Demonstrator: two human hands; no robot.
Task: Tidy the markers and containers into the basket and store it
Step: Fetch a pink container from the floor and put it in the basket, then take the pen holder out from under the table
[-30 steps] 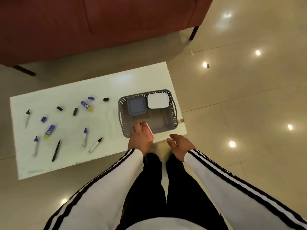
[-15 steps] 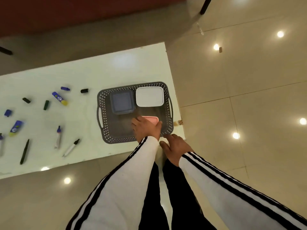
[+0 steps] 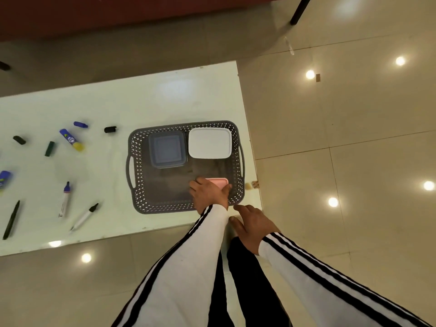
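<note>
Left hand (image 3: 210, 193) grips a pink container (image 3: 218, 181) inside the grey basket (image 3: 139, 192), which sits at the counter's (image 3: 141, 100) right edge. Right hand (image 3: 253, 226) hovers near the counter's near right corner, fingers loosely spread, holding nothing. Markers (image 3: 64, 200) lie scattered toward the counter's left end.

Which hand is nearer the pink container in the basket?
Left. The left hand rests on the pink container inside the basket; the right hand is outside, at the table's near edge.

We see a pale table (image 3: 146, 95) on a glossy beige tiled floor (image 3: 354, 138) dotted with light reflections. A dark red sofa (image 3: 118, 13) runs along the top edge, one black leg (image 3: 298, 10) showing. A small brown scrap (image 3: 318, 77) lies on the tiles.
</note>
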